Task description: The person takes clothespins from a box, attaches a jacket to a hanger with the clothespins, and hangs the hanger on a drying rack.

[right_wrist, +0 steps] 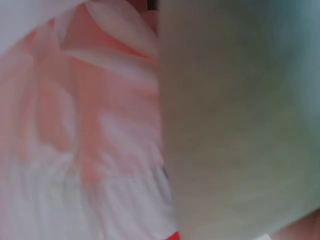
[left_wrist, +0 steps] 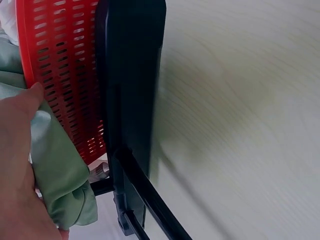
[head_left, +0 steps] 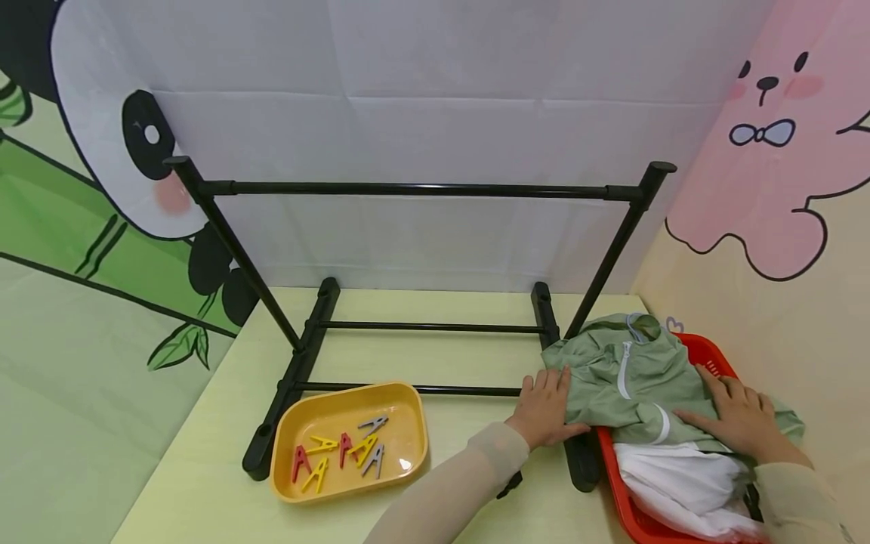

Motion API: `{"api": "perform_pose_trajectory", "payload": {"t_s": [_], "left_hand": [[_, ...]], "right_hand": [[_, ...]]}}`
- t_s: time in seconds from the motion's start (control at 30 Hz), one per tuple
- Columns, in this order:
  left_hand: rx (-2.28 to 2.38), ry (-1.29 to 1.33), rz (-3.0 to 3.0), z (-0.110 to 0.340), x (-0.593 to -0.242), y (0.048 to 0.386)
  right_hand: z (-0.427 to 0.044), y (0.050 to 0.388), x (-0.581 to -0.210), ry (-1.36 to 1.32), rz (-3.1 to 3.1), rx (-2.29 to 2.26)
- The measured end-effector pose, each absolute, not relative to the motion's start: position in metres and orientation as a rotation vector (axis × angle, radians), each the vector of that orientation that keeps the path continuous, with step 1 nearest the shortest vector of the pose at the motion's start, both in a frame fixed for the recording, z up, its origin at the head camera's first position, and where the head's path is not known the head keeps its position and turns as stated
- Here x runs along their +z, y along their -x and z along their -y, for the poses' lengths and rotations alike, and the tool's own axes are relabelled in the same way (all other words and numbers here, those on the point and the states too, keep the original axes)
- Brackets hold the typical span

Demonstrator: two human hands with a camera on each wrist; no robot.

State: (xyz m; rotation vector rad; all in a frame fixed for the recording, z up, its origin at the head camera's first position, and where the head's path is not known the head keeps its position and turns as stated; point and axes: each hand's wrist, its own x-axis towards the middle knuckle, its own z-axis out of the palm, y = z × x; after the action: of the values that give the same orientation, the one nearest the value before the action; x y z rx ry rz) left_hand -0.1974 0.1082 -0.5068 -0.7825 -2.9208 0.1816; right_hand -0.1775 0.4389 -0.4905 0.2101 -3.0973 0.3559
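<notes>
A green jacket (head_left: 598,374) with a white zipper lies spread over the red basket (head_left: 612,476). At its collar shows a pale blue loop. My left hand (head_left: 541,412) rests on the jacket's left side with fingers extended. In the left wrist view its thumb (left_wrist: 35,95) lies on the green cloth beside the basket's rim; the other fingertips are hidden there. My right hand (head_left: 737,423) lies on the jacket's right side, fingers spread. White clothing (head_left: 680,472) sits in the basket below the jacket. Blurred cloth fills the right wrist view.
A black rack (head_left: 421,189) with a high bar and low crossbars stands on the table, its right foot (head_left: 581,461) against the basket. A yellow tray (head_left: 285,483) at front left holds several red, yellow and grey clothespins (head_left: 317,474). Printed curtains hang behind.
</notes>
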Motion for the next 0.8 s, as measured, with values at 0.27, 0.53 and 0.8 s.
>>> {"api": "perform_pose_trajectory", "payload": {"t_s": [0.27,0.53,0.8], "left_hand": [[0.201,0.785,2.855,-0.106,-0.5068,0.198],[0.167,0.769,2.801,-0.1056,-0.5105,0.1987],[0.166,0.765,2.787,-0.1056,-0.5104,0.1977]], "right_hand": [[-0.4403,0.1775,-0.4881,-0.208,3.122,0.371],[-0.4413,0.1761,-0.4894,-0.243,3.089,0.366],[-0.4418,0.1721,-0.4874,-0.286,3.027,0.369]]}}
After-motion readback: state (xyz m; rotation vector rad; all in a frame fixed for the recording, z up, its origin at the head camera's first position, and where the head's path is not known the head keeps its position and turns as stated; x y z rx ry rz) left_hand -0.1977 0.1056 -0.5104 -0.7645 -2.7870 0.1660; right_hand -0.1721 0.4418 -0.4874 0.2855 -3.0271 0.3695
